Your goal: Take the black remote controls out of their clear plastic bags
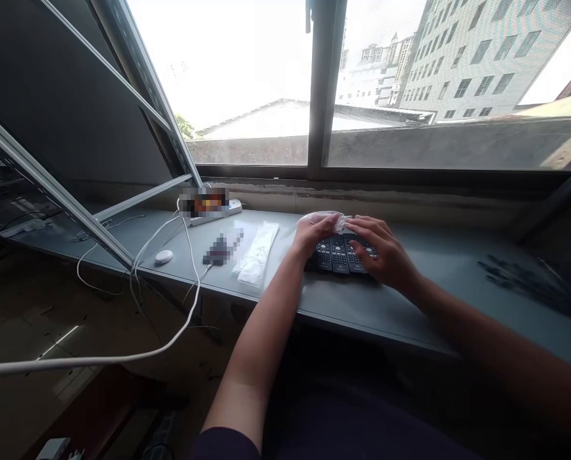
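Several black remote controls (339, 254) lie side by side on the grey window ledge (410, 300). My left hand (312, 233) rests at their left end, fingers curled on a clear plastic bag (324, 218) lying behind them. My right hand (378, 251) lies over the remotes' right side, fingers bent and reaching toward the same bag.
A stack of clear plastic bags (259, 253) lies left of the remotes, beside a small dark blurred object (222, 250). Further left are a white power strip (215, 211), white cables (179, 268) and a small white round device (164, 257). Dark sticks (529, 281) lie at the right. Metal frame bars (50, 185) slant on the left.
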Available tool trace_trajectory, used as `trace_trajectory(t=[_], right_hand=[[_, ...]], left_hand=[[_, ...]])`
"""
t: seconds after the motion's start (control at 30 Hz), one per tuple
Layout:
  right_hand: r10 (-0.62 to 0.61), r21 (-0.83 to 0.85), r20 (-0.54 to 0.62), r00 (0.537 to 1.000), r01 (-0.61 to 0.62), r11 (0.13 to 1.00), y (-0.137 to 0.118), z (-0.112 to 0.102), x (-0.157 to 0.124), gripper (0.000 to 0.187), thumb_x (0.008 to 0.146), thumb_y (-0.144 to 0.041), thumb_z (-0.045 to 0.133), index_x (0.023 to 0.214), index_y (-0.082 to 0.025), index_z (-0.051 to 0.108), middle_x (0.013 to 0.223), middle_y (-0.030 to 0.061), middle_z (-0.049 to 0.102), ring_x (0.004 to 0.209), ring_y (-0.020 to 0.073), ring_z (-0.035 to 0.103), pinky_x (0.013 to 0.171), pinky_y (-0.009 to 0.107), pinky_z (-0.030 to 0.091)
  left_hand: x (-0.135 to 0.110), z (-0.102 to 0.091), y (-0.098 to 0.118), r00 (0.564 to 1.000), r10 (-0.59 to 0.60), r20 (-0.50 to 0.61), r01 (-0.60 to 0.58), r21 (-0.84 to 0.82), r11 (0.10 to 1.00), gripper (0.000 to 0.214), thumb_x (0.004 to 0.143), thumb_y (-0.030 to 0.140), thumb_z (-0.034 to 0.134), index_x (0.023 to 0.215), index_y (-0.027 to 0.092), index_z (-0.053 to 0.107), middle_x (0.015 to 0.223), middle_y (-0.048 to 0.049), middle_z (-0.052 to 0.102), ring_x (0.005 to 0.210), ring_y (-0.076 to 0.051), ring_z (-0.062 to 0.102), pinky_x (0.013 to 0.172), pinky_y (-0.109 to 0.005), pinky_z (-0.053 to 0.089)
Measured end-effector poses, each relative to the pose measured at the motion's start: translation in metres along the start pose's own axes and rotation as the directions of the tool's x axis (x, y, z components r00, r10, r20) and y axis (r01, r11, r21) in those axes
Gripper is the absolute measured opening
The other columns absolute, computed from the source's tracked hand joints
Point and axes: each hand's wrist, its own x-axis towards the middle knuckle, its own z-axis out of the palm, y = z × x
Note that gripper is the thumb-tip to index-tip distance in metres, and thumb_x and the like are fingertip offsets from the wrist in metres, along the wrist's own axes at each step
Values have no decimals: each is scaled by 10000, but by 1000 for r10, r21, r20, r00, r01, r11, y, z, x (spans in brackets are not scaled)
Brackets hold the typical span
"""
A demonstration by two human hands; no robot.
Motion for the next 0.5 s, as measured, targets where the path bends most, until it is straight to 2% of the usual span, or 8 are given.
trace_trajectory(t=[0.07, 0.17, 0.27, 0.43, 0.5], right_hand=[[30, 0, -16, 999, -30, 1000, 0, 0, -1, 508, 1126, -307, 644, 1627, -373, 685, 1544, 104, 714, 1501, 411, 605, 1270, 698, 513], [90, 23, -57, 994, -89, 996, -1, 0, -1, 451, 1115, -320, 661, 1551, -390, 755, 1443, 125, 692, 1361, 383, 683, 1177, 624, 601], [114, 41, -46, 992, -112, 993, -2, 0, -1, 476, 1114, -335, 671, 1583, -393, 735, 1336, 121, 698, 1232, 349, 732, 1090, 562, 647], [111, 99, 21, 994, -112, 989, -4, 4, -1, 490, 1119, -373, 674, 1607, -357, 716, 1464, 115, 737, 1353, 370, 722, 1188, 570, 597], [149, 128, 22, 989, -150, 980, -3, 4, 0, 446, 1116, -391, 682, 1551, -336, 762, 1457, 109, 758, 1359, 370, 730, 1212, 564, 584]], left_hand=[[1, -1, -1, 1000, 17, 14, -17, 12, 1000, 596, 643, 555, 1085, 1028, 149, 881, 1027, -102, 846, 967, -231, 775, 975, -394, 608], [3, -3, -3, 998, 31, 49, -34, 50, 998, 561, 699, 563, 1058, 1061, 168, 892, 1032, -100, 845, 947, -221, 763, 974, -396, 587], [4, -4, -3, 993, 38, 114, -47, 73, 996, 548, 741, 589, 1027, 1076, 175, 899, 1044, -107, 844, 946, -218, 757, 983, -393, 575], [-3, 1, 3, 984, 20, 174, -37, 94, 995, 533, 747, 588, 1022, 1056, 175, 890, 1104, -117, 841, 1080, -264, 772, 1070, -403, 560], [-2, 1, 5, 995, -3, 100, -1, 47, 999, 496, 777, 558, 1010, 1061, 174, 875, 1147, -128, 840, 1152, -287, 774, 1114, -431, 555]])
